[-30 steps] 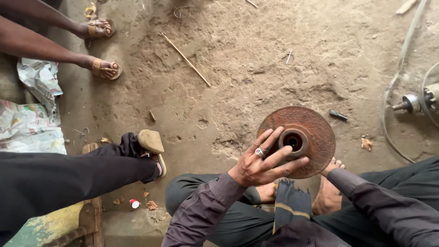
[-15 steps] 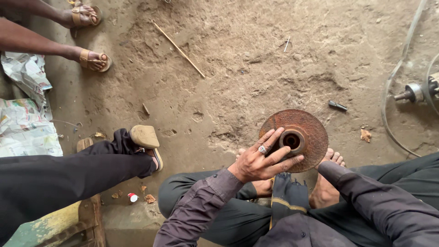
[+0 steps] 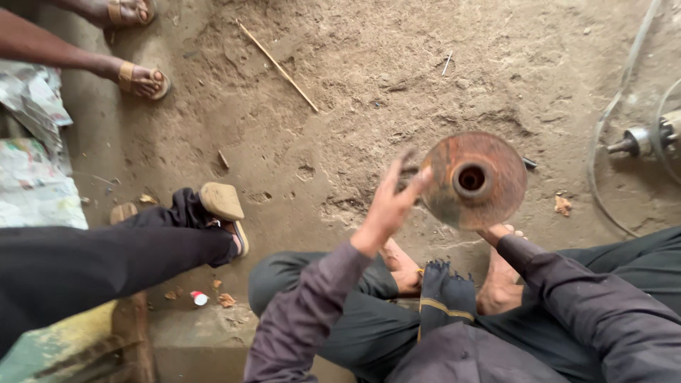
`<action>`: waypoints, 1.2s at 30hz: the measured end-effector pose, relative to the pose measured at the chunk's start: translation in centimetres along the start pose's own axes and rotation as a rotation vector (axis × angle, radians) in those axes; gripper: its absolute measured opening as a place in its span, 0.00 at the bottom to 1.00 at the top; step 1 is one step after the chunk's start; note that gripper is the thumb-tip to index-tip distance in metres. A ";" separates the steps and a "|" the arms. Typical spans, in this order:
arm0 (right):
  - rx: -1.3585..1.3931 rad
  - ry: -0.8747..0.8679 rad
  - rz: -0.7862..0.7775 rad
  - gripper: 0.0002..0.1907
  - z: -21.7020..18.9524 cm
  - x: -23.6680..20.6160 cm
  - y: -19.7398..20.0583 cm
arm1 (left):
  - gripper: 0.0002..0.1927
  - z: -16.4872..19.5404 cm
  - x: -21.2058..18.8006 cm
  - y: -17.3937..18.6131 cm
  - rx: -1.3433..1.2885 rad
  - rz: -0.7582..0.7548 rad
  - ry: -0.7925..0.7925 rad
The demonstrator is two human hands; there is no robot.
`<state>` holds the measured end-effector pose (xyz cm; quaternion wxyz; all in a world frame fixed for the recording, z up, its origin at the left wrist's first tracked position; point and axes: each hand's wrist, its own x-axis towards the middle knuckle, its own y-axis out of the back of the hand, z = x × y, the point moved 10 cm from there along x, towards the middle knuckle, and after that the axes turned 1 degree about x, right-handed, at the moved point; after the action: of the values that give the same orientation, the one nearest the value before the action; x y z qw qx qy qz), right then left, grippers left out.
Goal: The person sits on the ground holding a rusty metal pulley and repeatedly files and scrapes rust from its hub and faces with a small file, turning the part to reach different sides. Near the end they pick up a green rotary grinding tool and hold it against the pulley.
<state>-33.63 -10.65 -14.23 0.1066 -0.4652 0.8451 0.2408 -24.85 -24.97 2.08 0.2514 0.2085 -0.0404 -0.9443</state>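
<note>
While the person sits cross-legged on the dirt floor (image 3: 397, 64), the rusty flanged disc (image 3: 474, 181) is held up in front of the torso, above the bare feet, with its central bore facing the head camera, so its axis runs roughly toward the viewer. The left hand (image 3: 391, 202) lies at the disc's left rim, fingers spread open and motion-blurred, fingertips at or just beside the edge; firm contact cannot be confirmed. The right hand (image 3: 496, 230) is mostly hidden beneath the disc's lower rim and appears to support it; its closure cannot be determined. Both hands are equally near the disc.
</note>
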 end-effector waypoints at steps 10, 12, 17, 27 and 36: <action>-0.214 -0.007 -0.134 0.31 -3.1 3.0 0.6 | 0.37 -3.8 6.3 -3.1 -0.423 -0.105 0.091; -0.147 0.222 0.000 0.26 -6.1 3.3 3.6 | 0.36 -3.8 6.7 -2.8 -0.414 -0.097 0.081; 0.871 -0.427 0.344 0.25 -4.9 1.4 11.7 | 0.35 -2.7 5.9 -3.4 -0.505 -0.162 0.041; 0.585 0.196 0.301 0.23 -10.6 -4.1 8.7 | 0.38 -4.1 3.1 -2.0 -0.341 -0.015 0.053; 0.532 0.285 0.243 0.26 -12.8 -2.5 9.2 | 0.36 -2.9 0.4 -2.7 -0.510 0.041 0.011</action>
<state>-39.41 -11.19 0.66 0.0754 -0.3457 0.9342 -0.0451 -25.23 -22.71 -1.21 0.3151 0.1424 0.1963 -0.9176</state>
